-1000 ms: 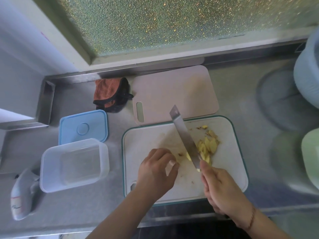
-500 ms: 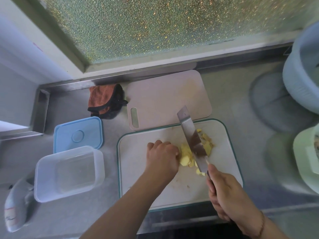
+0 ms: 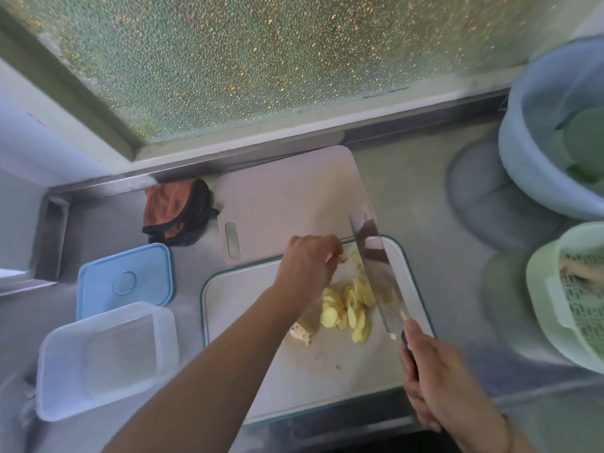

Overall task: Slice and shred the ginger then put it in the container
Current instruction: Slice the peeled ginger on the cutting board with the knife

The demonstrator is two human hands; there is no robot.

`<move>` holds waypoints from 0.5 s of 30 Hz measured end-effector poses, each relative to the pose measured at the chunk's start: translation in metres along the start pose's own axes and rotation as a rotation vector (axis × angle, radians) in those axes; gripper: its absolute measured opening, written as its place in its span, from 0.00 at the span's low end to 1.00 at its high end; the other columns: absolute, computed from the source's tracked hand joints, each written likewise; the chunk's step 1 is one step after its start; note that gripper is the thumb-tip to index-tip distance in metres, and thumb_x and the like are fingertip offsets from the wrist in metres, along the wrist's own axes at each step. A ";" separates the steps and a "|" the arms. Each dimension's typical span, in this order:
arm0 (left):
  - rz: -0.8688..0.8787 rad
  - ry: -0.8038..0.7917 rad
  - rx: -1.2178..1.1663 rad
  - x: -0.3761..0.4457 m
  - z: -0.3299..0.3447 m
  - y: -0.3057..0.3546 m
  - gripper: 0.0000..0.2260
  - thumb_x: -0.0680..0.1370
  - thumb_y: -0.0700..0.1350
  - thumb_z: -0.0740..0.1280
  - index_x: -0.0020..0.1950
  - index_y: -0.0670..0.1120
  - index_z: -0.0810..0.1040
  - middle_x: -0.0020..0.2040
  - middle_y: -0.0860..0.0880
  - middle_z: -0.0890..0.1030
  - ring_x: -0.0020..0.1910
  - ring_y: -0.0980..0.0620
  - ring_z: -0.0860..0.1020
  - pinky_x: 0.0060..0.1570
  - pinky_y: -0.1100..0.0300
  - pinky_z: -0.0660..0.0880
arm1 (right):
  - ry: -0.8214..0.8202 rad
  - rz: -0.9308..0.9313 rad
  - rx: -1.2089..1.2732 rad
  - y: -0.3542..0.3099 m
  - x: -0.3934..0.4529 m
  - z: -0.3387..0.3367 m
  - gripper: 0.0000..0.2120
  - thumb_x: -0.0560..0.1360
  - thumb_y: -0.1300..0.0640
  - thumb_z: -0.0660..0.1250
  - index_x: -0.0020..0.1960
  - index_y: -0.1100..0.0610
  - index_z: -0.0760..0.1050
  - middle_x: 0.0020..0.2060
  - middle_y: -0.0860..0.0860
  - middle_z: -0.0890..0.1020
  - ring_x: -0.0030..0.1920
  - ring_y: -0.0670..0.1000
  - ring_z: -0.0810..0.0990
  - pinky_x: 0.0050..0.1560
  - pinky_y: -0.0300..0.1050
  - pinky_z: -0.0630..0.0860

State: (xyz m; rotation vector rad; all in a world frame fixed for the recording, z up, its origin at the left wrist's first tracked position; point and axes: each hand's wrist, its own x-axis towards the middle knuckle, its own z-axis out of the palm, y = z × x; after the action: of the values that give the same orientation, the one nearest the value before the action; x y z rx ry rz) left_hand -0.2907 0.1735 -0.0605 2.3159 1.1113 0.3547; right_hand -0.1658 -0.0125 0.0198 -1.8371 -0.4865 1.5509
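Ginger slices (image 3: 348,305), pale oval discs, lie beside the flat steel cleaver (image 3: 376,266) the right hand (image 3: 438,374) grips; left hand (image 3: 310,263) pinches 1 piece.

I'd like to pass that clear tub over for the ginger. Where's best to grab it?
Take the clear container by its raised rim along the short right wall, the one nearest the cutting board. It stands upright, open and apparently empty, and that side looks unobstructed; the blue lid sits close behind it.

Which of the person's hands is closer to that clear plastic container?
The left hand. It reaches over the cutting board, nearer the clear container; the right hand grips the knife at the board's far side.
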 end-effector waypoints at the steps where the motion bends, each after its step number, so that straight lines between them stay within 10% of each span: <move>1: 0.037 0.016 0.001 0.002 0.000 0.001 0.04 0.75 0.37 0.73 0.48 0.44 0.84 0.41 0.47 0.85 0.40 0.43 0.82 0.48 0.46 0.80 | -0.002 0.004 0.002 0.000 -0.001 -0.001 0.25 0.72 0.35 0.53 0.30 0.56 0.61 0.22 0.54 0.58 0.18 0.47 0.56 0.23 0.36 0.55; 8: -0.105 0.497 -0.098 -0.073 -0.030 -0.031 0.06 0.74 0.30 0.73 0.48 0.39 0.81 0.45 0.47 0.81 0.42 0.57 0.76 0.45 0.74 0.73 | -0.137 -0.072 -0.172 0.006 0.003 0.018 0.29 0.75 0.32 0.51 0.30 0.55 0.62 0.19 0.49 0.62 0.18 0.46 0.61 0.20 0.35 0.60; 15: 0.070 0.391 -0.105 -0.158 0.005 -0.026 0.08 0.71 0.38 0.78 0.48 0.40 0.84 0.50 0.46 0.82 0.50 0.48 0.81 0.50 0.52 0.79 | -0.124 -0.280 -0.602 0.032 0.024 0.044 0.29 0.70 0.30 0.49 0.29 0.56 0.61 0.23 0.46 0.69 0.27 0.45 0.67 0.33 0.43 0.65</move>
State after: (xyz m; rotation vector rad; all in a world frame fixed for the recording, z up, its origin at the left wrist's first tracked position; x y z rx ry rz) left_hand -0.4034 0.0617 -0.0801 2.2509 1.1575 0.9012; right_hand -0.2078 -0.0080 -0.0223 -1.9858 -1.3258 1.4206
